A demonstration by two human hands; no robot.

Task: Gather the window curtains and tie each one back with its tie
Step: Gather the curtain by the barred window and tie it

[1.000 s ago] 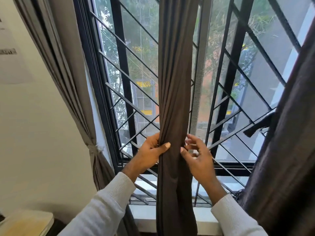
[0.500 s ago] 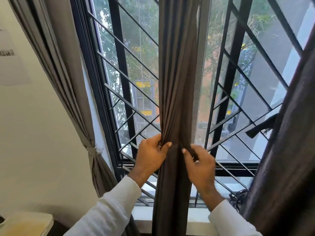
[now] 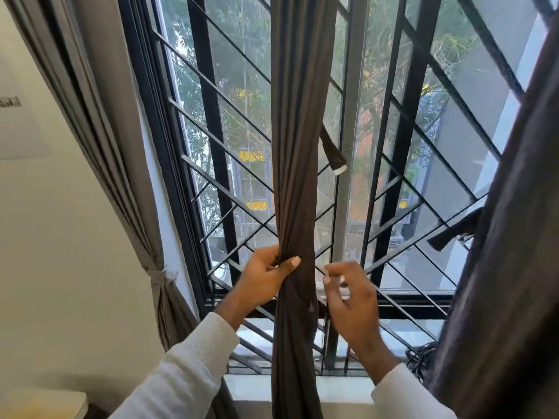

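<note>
Right hand (image 3: 351, 293) now off curtain (image 3: 298, 146)

Left hand (image 3: 266, 275) gripping gathered dark brown curtain (image 3: 298, 176), right hand (image 3: 351, 293) just beside it with fingers loosely curled, tie strap (image 3: 332, 151) dangling above, black window grille (image 3: 211, 116) behind

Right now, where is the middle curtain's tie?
The tie hangs loose just right of the middle curtain, well above the right hand, against the window grille.

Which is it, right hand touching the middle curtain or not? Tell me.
Apart. The head view shows window and grille between the right hand and the gathered middle curtain; only the left hand grips it.
</note>
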